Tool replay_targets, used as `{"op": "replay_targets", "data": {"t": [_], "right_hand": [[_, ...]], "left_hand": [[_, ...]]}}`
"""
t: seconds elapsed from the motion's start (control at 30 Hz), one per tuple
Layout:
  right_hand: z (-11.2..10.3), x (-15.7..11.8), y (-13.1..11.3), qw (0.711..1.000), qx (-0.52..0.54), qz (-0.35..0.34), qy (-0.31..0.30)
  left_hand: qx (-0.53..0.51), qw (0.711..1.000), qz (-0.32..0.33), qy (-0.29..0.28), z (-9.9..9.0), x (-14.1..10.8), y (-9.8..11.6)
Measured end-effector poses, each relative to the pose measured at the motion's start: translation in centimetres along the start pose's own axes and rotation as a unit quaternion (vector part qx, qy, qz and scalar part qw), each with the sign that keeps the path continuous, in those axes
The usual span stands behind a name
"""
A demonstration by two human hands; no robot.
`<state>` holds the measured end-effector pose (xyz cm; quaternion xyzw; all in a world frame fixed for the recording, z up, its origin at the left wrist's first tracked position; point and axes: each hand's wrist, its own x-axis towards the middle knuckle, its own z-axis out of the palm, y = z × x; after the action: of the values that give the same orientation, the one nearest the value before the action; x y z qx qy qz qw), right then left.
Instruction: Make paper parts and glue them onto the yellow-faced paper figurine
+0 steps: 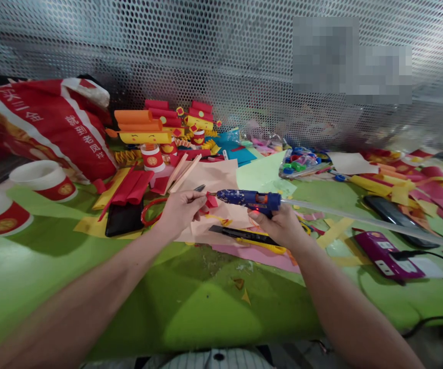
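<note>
My right hand point(277, 221) is wrapped round the handle of a blue glue gun point(244, 199), and a long clear glue stick point(344, 218) runs out of its back to the right. The gun's nozzle points left and meets a small red paper piece point(211, 200). Pinched in the fingers of my left hand point(183, 211) is that red piece; its far edge is partly hidden by the fingers. Below the gun a black cutter knife point(240, 234) lies on pale paper sheets point(221, 174).
White-and-red cups point(44, 179) stand at the left by a red bag point(52, 123). Paper figures point(144, 128) stand at the back. Red rolled paper point(131, 188), a dark phone point(398, 220) and a purple power strip point(388, 256) with a black cable lie on the green table point(129, 307).
</note>
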<state>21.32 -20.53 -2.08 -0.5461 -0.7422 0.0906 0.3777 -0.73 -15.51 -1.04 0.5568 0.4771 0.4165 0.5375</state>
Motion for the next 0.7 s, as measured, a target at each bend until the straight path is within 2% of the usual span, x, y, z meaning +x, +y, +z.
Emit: {"op": "replay_targets", "data": {"t": [0.2, 0.37, 0.47, 0.7], "right_hand": [[-0.25, -0.11, 0.2, 1.0, -0.006, 0.008, -0.001], [-0.08, -0.16, -0.01, 1.0, 0.009, -0.005, -0.01], [0.04, -0.06, -0.04, 1.0, 0.019, -0.009, 0.005], [-0.27, -0.1, 0.38, 1.0, 0.003, 0.013, 0.002]], "left_hand": [[-0.022, 1.0, 0.006, 0.001, -0.2, 0.07, 0.03], [-0.006, 1.0, -0.006, 0.006, 0.05, -0.2, 0.34], [0.001, 1.0, -0.01, 0.004, 0.17, -0.32, 0.45], [-0.009, 1.0, 0.003, 0.004, -0.09, -0.13, 0.14]]}}
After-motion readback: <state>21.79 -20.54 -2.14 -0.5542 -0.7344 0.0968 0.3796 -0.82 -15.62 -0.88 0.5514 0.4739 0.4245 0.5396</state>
